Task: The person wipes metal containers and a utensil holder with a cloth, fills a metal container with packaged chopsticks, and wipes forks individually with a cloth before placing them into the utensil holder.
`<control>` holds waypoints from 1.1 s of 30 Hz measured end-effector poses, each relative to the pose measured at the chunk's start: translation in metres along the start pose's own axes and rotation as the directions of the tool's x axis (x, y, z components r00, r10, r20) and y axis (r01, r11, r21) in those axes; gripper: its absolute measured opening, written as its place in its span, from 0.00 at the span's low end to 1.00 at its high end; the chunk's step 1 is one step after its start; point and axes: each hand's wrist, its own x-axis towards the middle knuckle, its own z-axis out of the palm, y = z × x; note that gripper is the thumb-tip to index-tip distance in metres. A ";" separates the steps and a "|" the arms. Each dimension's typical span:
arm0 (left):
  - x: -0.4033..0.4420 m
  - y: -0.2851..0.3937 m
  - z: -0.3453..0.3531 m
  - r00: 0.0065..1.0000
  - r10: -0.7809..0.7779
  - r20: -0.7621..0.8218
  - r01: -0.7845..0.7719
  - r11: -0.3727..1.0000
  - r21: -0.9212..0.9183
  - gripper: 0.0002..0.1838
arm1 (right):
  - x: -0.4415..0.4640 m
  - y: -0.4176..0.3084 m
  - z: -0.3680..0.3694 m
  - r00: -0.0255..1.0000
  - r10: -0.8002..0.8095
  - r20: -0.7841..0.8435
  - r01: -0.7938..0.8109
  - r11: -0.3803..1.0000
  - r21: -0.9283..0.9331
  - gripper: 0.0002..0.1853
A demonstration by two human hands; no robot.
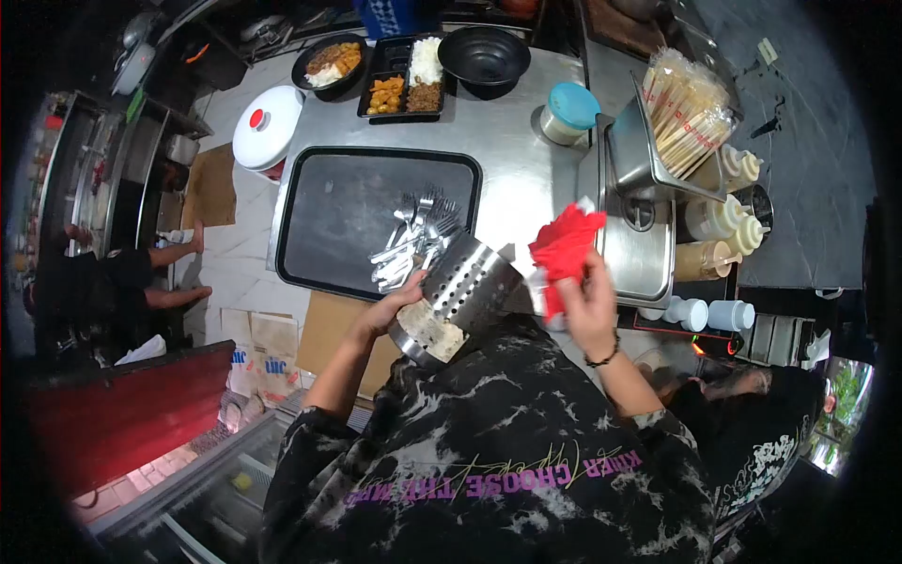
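Note:
My left hand [406, 299] is closed on a perforated metal cylinder [473, 282], which lies tilted near my chest with a pale, stained patch at its lower end. Beside the cylinder's upper end, a pile of metal forks and spoons [413, 235] rests on a black tray [338, 221]. In my right hand [587, 301], to the right of the cylinder, is a crumpled red cloth or wrapper [567, 242] with some white showing at its edges. The fingers are pressed around it, and it does not touch the cutlery.
Food containers [404, 80] and a black bowl [484, 58] line the counter's far edge. A white lidded pot [267, 129] stands left, a blue-lidded jar [568, 113] right. Wrapped chopsticks [686, 117] and sauce bottles [742, 235] are further right. Other people are at both sides.

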 end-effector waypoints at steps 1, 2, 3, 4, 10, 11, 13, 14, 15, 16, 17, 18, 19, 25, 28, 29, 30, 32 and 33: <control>0.001 0.007 0.006 0.999 0.047 -0.011 -0.048 0.988 -0.148 0.41 | 0.005 -0.007 0.007 0.976 -0.158 0.147 0.189 0.956 -0.224 0.15; -0.004 0.013 0.012 0.996 0.089 0.006 -0.085 0.966 -0.245 0.38 | 0.000 0.013 0.023 0.947 -0.241 0.212 0.298 0.906 -0.300 0.14; -0.003 0.022 0.019 0.996 0.092 0.015 -0.086 0.966 -0.243 0.38 | 0.002 0.016 0.043 0.922 -0.199 0.332 0.319 0.876 -0.362 0.14; -0.002 0.028 0.022 0.996 0.088 0.031 -0.077 0.961 -0.266 0.38 | 0.006 0.005 0.065 0.907 -0.296 0.300 0.395 0.847 -0.357 0.14; 0.003 0.044 0.025 1.000 0.022 -0.007 -0.023 0.997 -0.078 0.45 | 0.004 -0.015 0.062 0.472 -0.514 0.717 0.650 0.752 0.111 0.14; 0.011 0.027 0.020 0.999 -0.013 -0.045 0.006 0.990 -0.144 0.49 | 0.013 -0.005 0.057 0.480 -0.571 0.666 0.694 0.711 0.110 0.18; 0.023 0.022 0.028 0.993 0.039 -0.109 -0.054 0.988 -0.144 0.55 | 0.036 -0.004 0.049 0.611 -0.561 0.558 0.696 0.717 -0.041 0.20; 0.017 0.032 0.037 0.993 0.046 0.110 -0.025 0.982 -0.187 0.58 | 0.055 -0.007 0.044 0.725 -0.542 0.424 0.661 0.720 -0.211 0.19; 0.016 0.034 0.047 0.996 0.063 0.060 -0.049 0.976 -0.212 0.62 | 0.066 -0.010 0.041 0.809 -0.523 0.269 0.588 0.720 -0.369 0.19; 0.015 0.032 0.047 0.995 0.082 0.049 -0.069 0.972 -0.223 0.60 | 0.066 -0.008 0.039 0.934 -0.323 0.154 0.356 0.885 -0.301 0.17; 0.016 0.028 0.046 0.994 0.099 0.039 -0.088 0.969 -0.230 0.59 | 0.067 -0.004 0.039 0.995 -0.086 0.058 0.096 0.975 -0.200 0.15; 0.016 0.023 0.042 0.994 0.096 0.045 -0.083 0.970 -0.228 0.59 | 0.068 0.002 0.041 0.999 -0.045 0.017 0.047 0.988 -0.144 0.13; 0.018 0.018 0.036 0.997 0.057 0.055 -0.042 0.966 -0.253 0.58 | 0.066 0.004 0.043 0.999 -0.044 0.010 0.045 0.988 -0.149 0.13; 0.029 0.024 0.029 0.993 -0.117 0.013 0.114 0.935 -0.336 0.52 | 0.079 -0.005 0.051 0.994 -0.008 -0.114 -0.002 0.996 -0.084 0.10; 0.016 0.083 0.062 0.977 0.205 0.054 -0.212 0.931 0.299 0.51 | 0.089 0.000 0.055 0.988 0.044 -0.148 -0.049 0.998 -0.034 0.12; 0.016 0.080 0.058 0.977 0.206 0.053 -0.212 0.931 0.297 0.51 | 0.092 0.006 0.056 0.985 0.052 -0.163 -0.045 0.998 0.043 0.13; 0.017 0.073 0.050 0.981 0.176 0.087 -0.177 0.984 0.013 0.51 | 0.094 0.008 0.055 0.988 0.060 -0.139 -0.032 0.980 0.199 0.13; 0.022 0.037 0.019 0.974 0.125 0.188 -0.016 0.868 -0.497 0.51 | 0.089 0.004 0.059 0.984 0.082 -0.160 -0.024 0.943 0.331 0.13; 0.025 0.027 0.024 0.995 0.072 0.063 -0.051 0.956 -0.290 0.51 | 0.083 0.002 0.060 0.977 0.112 -0.181 -0.017 0.890 0.455 0.12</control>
